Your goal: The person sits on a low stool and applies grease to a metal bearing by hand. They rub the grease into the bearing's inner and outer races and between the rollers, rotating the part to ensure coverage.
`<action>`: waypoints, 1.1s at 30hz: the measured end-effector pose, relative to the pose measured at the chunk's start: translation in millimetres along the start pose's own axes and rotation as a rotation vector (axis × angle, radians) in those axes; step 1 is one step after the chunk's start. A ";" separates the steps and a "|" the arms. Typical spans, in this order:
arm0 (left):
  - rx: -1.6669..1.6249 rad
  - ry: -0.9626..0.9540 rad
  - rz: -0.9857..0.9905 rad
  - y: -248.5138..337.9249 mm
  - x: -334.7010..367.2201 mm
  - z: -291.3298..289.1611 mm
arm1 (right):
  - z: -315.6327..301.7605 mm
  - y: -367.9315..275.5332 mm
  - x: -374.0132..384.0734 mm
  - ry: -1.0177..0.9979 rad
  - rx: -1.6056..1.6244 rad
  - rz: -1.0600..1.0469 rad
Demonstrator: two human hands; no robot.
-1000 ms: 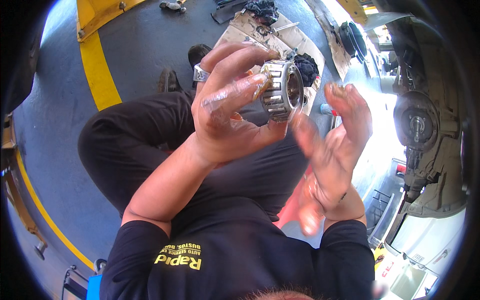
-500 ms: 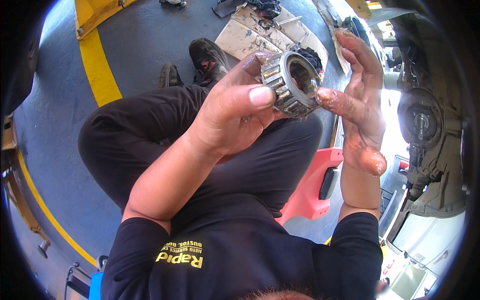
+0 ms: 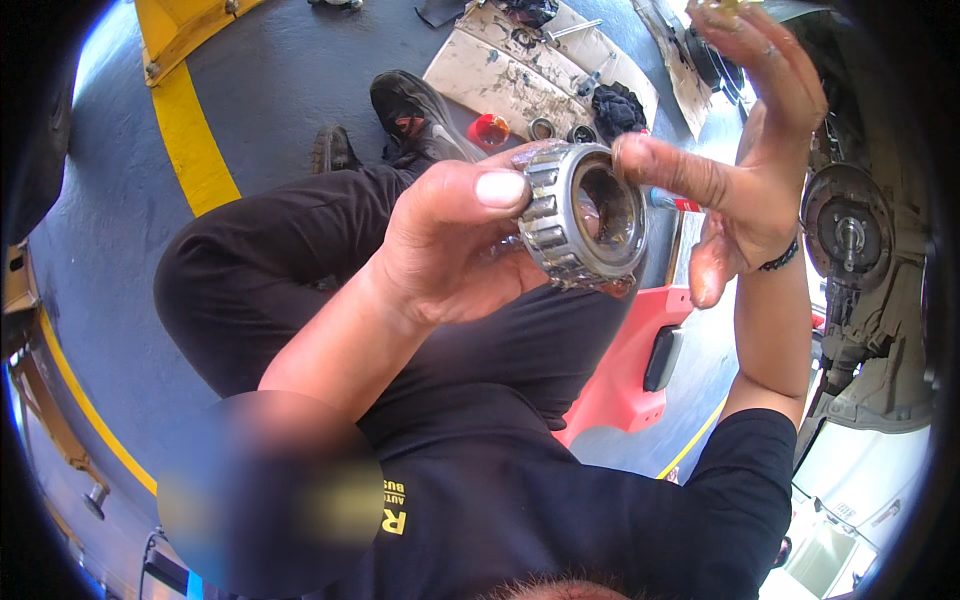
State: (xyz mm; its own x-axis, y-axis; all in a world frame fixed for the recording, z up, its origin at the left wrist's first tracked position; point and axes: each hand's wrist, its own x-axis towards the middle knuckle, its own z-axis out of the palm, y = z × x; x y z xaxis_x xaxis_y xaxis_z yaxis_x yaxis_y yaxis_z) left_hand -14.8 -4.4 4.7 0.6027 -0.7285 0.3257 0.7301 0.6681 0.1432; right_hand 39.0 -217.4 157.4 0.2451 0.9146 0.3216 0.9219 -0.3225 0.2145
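I have the roller bearing up over the dark-trousered lap, gripped in the left hand, its thumb lying along the bearing's left side. Right of the bearing, the right hand is spread open; from my angle one fingertip seems to touch the upper rim, though it may only overlap it. Beyond the bearing, lower right, I see a red panel; above it, a red tub, a black rag and stained cardboard; far right, a wheel hub

Blue-grey floor — broad yellow stripe, upper left.
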 end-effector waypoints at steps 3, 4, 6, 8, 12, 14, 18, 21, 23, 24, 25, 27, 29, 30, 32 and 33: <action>0.039 0.019 0.016 1.8 -0.8 0.2 | 10.1 7.0 -9.7 0.122 0.253 0.088; 0.076 0.022 0.027 3.5 -0.7 1.5 | 11.8 8.8 -16.6 0.166 0.403 0.133; 0.122 0.067 0.084 6.5 -1.1 6.0 | 10.0 -5.8 -18.1 0.145 0.550 0.266; 0.138 0.140 0.170 7.9 -0.3 19.0 | 7.7 -32.4 -7.9 0.120 0.549 0.484; 0.219 0.264 0.033 18.3 -3.6 16.4 | 5.0 -55.3 5.2 0.030 0.159 0.579; 0.126 0.214 -0.045 18.0 -1.6 11.2 | -15.9 -38.8 15.9 -0.136 0.135 0.261; 0.038 0.250 -0.130 17.8 -1.1 14.9 | -4.6 -32.1 13.6 -0.115 0.009 0.044; 0.093 0.281 -0.130 18.4 -1.1 15.0 | -13.3 -33.8 15.8 -0.267 -0.027 0.060; 0.190 0.311 -0.118 21.8 -1.1 15.7 | -26.6 -33.5 31.1 -0.431 -0.072 0.002; 0.194 0.297 -0.109 23.1 -1.3 14.8 | -33.4 -33.3 39.0 -0.510 -0.091 -0.031; 0.198 0.283 -0.100 24.2 -1.6 13.4 | -26.1 -23.9 35.6 -0.454 0.003 -0.052; 0.201 0.264 -0.073 26.8 -3.0 13.6 | -19.8 -20.6 33.0 -0.405 0.148 -0.015; 0.214 0.229 -0.012 25.6 -3.8 12.3 | -17.8 -24.5 31.9 -0.423 0.251 0.107; 0.221 0.211 0.018 24.8 -4.0 11.5 | -14.7 -25.4 28.5 -0.397 0.314 0.146; 0.290 0.205 0.067 24.9 -2.6 9.4 | -7.8 -27.8 15.5 -0.347 0.438 0.225; 0.323 0.200 0.091 24.7 -1.6 9.0 | -6.0 -32.1 10.1 -0.336 0.453 0.272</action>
State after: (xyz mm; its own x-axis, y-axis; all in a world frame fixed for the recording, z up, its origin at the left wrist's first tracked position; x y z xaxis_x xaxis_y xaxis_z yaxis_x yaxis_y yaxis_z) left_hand -0.5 14.6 16.1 0.7346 -0.6578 0.1665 0.5509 0.7215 0.4195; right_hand 10.0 -199.2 159.3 0.5018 0.8649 -0.0134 0.8311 -0.4863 -0.2699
